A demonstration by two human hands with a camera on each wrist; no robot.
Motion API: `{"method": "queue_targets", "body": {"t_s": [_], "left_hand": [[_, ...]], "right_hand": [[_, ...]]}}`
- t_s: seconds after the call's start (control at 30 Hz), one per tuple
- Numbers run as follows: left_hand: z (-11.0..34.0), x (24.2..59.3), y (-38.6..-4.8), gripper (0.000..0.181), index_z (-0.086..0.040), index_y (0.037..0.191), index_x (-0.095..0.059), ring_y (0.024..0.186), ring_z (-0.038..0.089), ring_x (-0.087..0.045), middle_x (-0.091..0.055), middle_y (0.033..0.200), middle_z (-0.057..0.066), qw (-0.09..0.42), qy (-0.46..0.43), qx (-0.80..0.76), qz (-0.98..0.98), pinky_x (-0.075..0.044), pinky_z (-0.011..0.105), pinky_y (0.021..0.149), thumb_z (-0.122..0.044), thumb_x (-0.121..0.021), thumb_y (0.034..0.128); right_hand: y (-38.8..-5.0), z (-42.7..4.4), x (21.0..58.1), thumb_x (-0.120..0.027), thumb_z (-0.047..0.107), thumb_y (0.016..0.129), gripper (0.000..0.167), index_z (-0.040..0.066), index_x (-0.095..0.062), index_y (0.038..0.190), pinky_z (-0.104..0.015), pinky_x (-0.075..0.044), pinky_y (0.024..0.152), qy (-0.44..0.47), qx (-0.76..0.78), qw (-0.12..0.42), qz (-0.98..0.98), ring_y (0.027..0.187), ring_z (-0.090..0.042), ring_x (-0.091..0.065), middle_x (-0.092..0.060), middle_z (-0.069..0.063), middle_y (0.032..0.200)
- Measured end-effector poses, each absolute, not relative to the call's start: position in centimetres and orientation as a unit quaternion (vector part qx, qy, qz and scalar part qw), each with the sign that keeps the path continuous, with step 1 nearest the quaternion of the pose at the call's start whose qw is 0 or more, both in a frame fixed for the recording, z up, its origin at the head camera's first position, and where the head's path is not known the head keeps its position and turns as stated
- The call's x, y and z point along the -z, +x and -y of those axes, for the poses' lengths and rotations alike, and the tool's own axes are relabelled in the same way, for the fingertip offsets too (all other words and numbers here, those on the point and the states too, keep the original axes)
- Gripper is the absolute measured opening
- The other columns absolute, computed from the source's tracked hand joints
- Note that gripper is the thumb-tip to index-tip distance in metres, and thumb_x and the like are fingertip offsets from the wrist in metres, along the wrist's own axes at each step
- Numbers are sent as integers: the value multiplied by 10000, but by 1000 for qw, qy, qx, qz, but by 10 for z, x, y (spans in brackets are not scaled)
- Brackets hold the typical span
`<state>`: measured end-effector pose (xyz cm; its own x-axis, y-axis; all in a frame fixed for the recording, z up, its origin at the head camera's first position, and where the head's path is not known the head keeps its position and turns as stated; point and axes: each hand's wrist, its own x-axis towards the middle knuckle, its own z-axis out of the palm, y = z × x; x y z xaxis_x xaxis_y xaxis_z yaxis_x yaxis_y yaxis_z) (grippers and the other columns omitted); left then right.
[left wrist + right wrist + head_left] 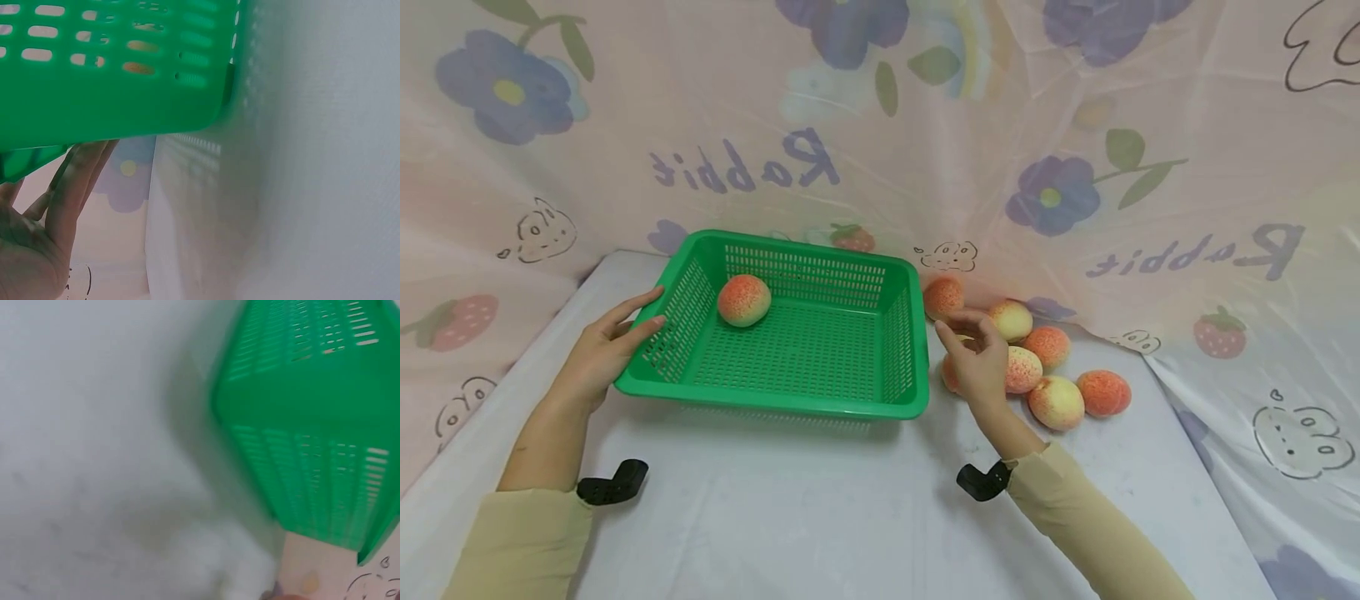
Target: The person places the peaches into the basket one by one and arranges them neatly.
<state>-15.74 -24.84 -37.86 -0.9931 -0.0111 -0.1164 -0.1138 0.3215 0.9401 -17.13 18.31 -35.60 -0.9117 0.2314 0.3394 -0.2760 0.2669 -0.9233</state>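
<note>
A green plastic basket point(790, 350) with slotted walls sits left of centre on the white-covered table, one red-and-yellow peach point(744, 301) inside at its back left. My left hand point(597, 354) grips the basket's left side. Its thumb lies over the rim, and in the left wrist view the fingers point(78, 187) reach along the outer wall. Just right of the basket, my right hand point(981, 362) hovers over a group of peaches point(1056, 403), fingers loosely bent. One peach point(953, 377) is partly hidden below that hand; I see no peach held in it.
A patterned cloth point(880, 158) with flowers and rabbits hangs behind the table. Several peaches lie at the right, one of them point(943, 297) close to the basket's back right corner. Black wrist cameras point(613, 483) sit at both cuffs. White tabletop point(790, 508) shows in front of the basket.
</note>
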Motion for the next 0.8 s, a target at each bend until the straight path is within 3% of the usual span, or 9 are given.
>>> {"method": "queue_targets", "body": {"t_s": [0.17,0.37,0.57,0.8], "left_hand": [[249,381,-157,594,-372,1515,-242,1413,534,-14,-3,1586,240,46,-26,-586,-809,-117,786,1006,-479,-476,980],[250,382,-157,591,-385,1512,-242,1406,549,-30,-24,1579,259,48,-29,-583,-811,-118,789,1002,-486,-474,978],[250,382,-157,593,-374,1515,-241,1412,539,-15,-25,1581,253,46,-26,-586,-808,-113,789,1004,-476,-477,980],[251,382,-158,594,-375,1514,-243,1415,532,-3,-19,1583,248,45,-28,-589,-806,-104,788,1007,-477,-481,979]], "right_hand": [[-166,-193,369,-738,89,840,288,-57,-628,1062,-283,-438,820,-4,-589,247,770,1006,-211,-560,-628,-103,1021],[-158,-198,384,-747,127,832,307,-5,-631,1083,-421,-345,913,-1,-516,279,810,1052,-227,-476,-578,-172,1118],[-154,-199,392,-750,180,813,393,29,-618,1150,-455,-296,969,-4,-473,302,828,1153,-292,-424,-519,-173,1227],[-150,-201,401,-766,224,800,532,41,-564,1257,-470,-296,997,-51,-463,285,838,1201,-307,-407,-481,-173,1284]]}}
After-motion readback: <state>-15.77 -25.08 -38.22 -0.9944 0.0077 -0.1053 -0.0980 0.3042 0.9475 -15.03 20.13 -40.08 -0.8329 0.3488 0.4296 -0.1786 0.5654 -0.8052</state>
